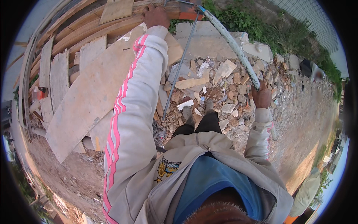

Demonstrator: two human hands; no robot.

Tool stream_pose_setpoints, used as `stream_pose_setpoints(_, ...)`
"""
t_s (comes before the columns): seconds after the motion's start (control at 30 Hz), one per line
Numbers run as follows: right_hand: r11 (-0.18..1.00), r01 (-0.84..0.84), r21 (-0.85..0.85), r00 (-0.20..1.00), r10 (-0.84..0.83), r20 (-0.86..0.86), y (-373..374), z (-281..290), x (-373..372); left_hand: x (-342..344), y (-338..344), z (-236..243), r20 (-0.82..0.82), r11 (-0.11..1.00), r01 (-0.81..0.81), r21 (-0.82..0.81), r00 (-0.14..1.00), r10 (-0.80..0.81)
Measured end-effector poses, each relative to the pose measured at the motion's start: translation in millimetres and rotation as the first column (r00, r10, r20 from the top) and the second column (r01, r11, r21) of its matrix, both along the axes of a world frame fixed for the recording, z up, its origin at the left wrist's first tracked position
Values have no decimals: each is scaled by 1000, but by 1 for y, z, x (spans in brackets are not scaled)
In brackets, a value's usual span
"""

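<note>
My left hand (156, 17) reaches up to the stacked timber boards (66, 31), fingers curled over a plank beside a loose plywood sheet (80, 108). My right hand (261, 95) is closed on the lower end of a long pale metal pipe (233, 44), which slants up to a bluish bend near an orange block (190, 15). A thin dark metal rod (179, 69) slants between my arms, down to the rubble. My boots (188, 115) stand among broken bricks and debris (228, 108).
A concrete slab (201, 39) lies beyond the rubble, with plants (246, 22) behind it and mesh fencing (313, 22) at upper right. A red item (41, 93) sits among the left-hand boards. A person in pale clothing (305, 194) is at lower right. A dirt path (309, 123) runs along the right.
</note>
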State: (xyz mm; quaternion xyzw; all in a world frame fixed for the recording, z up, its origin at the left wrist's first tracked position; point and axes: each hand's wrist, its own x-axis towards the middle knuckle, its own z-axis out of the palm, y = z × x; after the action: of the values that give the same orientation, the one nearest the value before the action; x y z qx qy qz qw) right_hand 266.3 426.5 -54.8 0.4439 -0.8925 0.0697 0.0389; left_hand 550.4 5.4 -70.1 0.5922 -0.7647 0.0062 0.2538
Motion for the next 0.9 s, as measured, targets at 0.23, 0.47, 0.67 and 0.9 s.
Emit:
stream_pose_setpoints(0.23, 1000, -19, -2, 1000, 19, 10, -8, 9, -19, 3, 4, 5, -44, 998, 4, -63, 999, -7)
stream_pose_setpoints(0.47, 984, -175, 35, 976, 169, 139, -13, 5, -46, 8, -9, -10, -8, 1000, 8, -29, 1000, -9)
stream_pose_setpoints(0.67, 961, -220, -170, 925, 261, 278, -13, -26, -55, 3, -16, -17, -3, 994, -33, -107, 999, 33)
stream_pose_setpoints(0.9, 978, -165, -128, 966, 186, 177, -9, -39, -39, 10, -27, -30, 19, 982, 47, -181, 999, -45)
